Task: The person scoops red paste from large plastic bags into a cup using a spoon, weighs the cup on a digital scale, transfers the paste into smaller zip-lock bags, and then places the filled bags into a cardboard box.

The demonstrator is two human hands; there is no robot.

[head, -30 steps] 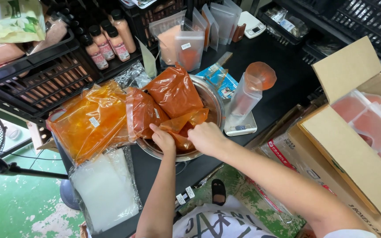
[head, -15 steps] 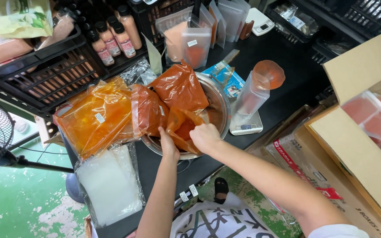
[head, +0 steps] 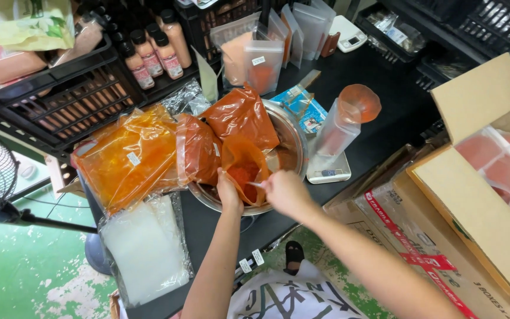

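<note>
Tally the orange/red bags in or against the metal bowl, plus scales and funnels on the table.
Orange/red bags: 4 – big orange bag, two sealed red bags, open bag that the left hand holds at the metal bowl
Scales: 2
Funnels: 1
Total: 7

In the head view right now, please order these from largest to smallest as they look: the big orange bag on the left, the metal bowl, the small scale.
1. Big orange bag and metal bowl: they look alike, and bags cover much of the bowl, so I cannot rank them.
2. Small scale: clearly the smallest.
</note>
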